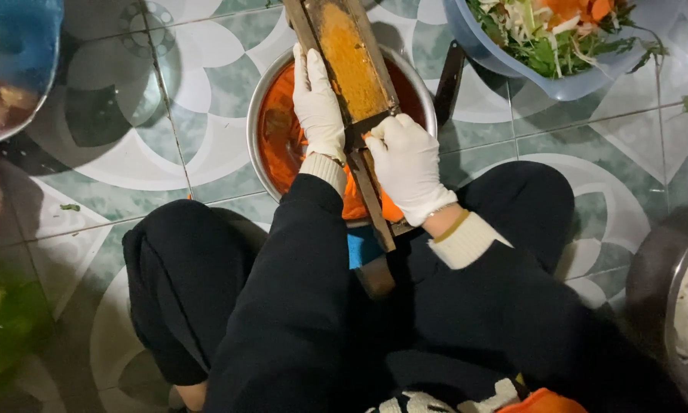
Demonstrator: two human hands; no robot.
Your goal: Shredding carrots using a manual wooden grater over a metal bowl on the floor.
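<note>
Black-sleeved arms [298, 306] and bent knees in dark trousers fill the near edge of the view, above a patterned green-and-white tiled floor [130, 138]. Left hand [318, 103], in a white glove, lies flat with fingers extended along the left rail of a long wooden grater board [349, 69], steadying it. Right hand [407, 164], also gloved, is curled shut over an orange carrot piece [391, 208], pressing it against the board just below the blade. Beneath the board sits a round metal bowl [261, 107] holding orange carrot shreds [279, 138]. At far right stands a pale blue plastic bowl [497, 57] of mixed greens and vegetable strips. A metal basin [677, 306] of pale shreds lies at the near right edge.
</note>
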